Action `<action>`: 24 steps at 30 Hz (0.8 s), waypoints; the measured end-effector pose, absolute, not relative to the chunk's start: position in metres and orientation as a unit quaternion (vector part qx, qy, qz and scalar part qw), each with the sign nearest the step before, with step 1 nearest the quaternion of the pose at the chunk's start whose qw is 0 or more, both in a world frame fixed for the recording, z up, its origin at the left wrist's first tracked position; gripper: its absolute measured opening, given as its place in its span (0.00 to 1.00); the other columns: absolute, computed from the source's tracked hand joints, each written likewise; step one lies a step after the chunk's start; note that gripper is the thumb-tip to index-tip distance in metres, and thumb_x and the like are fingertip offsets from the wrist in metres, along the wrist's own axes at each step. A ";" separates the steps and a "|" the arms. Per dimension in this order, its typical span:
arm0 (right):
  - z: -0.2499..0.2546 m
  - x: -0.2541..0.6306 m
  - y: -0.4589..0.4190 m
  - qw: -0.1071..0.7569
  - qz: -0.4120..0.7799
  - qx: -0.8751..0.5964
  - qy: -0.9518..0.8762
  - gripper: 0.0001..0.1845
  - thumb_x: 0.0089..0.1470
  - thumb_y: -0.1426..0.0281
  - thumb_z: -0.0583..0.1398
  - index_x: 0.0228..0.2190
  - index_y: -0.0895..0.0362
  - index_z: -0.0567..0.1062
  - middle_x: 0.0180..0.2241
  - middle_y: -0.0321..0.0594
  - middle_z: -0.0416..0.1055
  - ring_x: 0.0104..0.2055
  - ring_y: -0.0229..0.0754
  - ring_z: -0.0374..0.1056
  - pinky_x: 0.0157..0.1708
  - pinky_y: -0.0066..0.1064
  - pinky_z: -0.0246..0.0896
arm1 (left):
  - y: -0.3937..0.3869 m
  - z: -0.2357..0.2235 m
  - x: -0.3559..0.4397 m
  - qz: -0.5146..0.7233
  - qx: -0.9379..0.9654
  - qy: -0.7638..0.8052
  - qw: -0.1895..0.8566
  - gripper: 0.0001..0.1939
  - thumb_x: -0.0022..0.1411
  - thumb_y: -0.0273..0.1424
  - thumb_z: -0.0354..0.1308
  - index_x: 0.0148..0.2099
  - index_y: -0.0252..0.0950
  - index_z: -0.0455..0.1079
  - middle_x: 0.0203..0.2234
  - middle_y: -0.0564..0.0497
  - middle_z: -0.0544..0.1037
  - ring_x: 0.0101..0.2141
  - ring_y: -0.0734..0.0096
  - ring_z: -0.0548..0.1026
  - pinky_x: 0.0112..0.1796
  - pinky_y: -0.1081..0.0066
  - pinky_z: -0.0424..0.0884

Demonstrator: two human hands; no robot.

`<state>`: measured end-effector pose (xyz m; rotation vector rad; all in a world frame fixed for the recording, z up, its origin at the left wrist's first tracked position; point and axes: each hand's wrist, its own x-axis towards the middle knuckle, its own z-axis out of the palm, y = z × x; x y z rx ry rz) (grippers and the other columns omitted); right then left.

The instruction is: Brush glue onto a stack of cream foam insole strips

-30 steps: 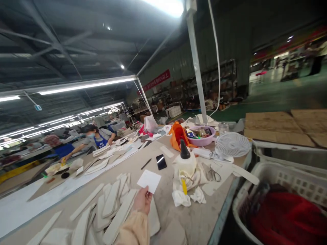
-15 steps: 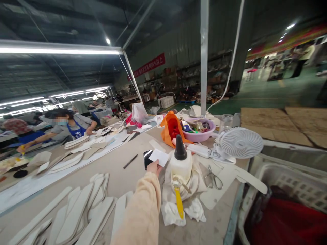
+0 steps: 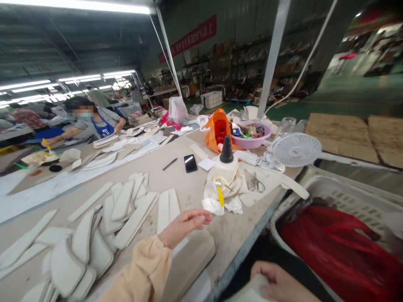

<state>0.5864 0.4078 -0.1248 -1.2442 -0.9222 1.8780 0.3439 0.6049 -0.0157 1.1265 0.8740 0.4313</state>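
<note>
My left hand (image 3: pixel 188 224), in a peach sleeve, hovers over the table's front part with its fingers stretched out and nothing in them. Below it lies a pale, round-cornered panel (image 3: pixel 197 251). At the bottom edge my right hand (image 3: pixel 280 279) is closed on a whitish piece (image 3: pixel 252 291), partly cut off by the frame. A white card (image 3: pixel 207 164) rests beside a black phone (image 3: pixel 190 163). Beyond my left hand stands a white bottle with a black cone cap (image 3: pixel 226 151). A yellow-handled brush (image 3: pixel 220 196) leans at its front, by crumpled tissue (image 3: pixel 234 205).
Many pale cut panels (image 3: pixel 94 235) lie loosely at left. Scissors (image 3: pixel 255 183), a white fan (image 3: pixel 296 149), a lilac basin (image 3: pixel 252 141) and an orange bag (image 3: pixel 217 132) are at right. A basket with red cloth (image 3: pixel 333 243) stands by the table edge. A co-worker (image 3: pixel 103 121) sits across.
The white card has left my left hand and lies by the phone. That hand has drawn back toward me. My right hand with a whitish piece has come into view. The view has tipped downward.
</note>
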 end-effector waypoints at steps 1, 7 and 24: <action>-0.119 0.585 0.407 0.359 0.736 -0.454 -0.351 0.28 0.35 0.50 0.68 0.31 0.58 0.71 0.24 0.32 0.67 0.25 0.33 0.62 0.23 0.24 0.54 | 0.583 -0.018 0.339 0.174 0.524 0.380 0.742 0.17 0.56 0.33 0.63 0.47 0.30 0.75 0.43 0.37 0.79 0.47 0.54 0.74 0.47 0.62 0.68; -0.050 0.575 0.411 0.355 0.750 -0.394 -0.396 0.21 0.39 0.62 0.70 0.33 0.62 0.73 0.25 0.34 0.69 0.24 0.30 0.61 0.23 0.21 0.52 | 0.501 -0.036 0.337 0.151 0.480 0.314 0.805 0.19 0.61 0.38 0.57 0.48 0.29 0.74 0.42 0.38 0.79 0.47 0.57 0.74 0.49 0.66 0.65; -0.062 0.521 0.477 0.331 0.654 -0.522 -0.436 0.21 0.43 0.60 0.68 0.38 0.57 0.74 0.31 0.36 0.75 0.33 0.40 0.70 0.33 0.30 0.62 | 0.418 -0.079 0.181 0.294 0.326 0.382 0.813 0.26 0.48 0.39 0.68 0.49 0.33 0.73 0.36 0.45 0.80 0.35 0.65 0.76 0.37 0.71 0.68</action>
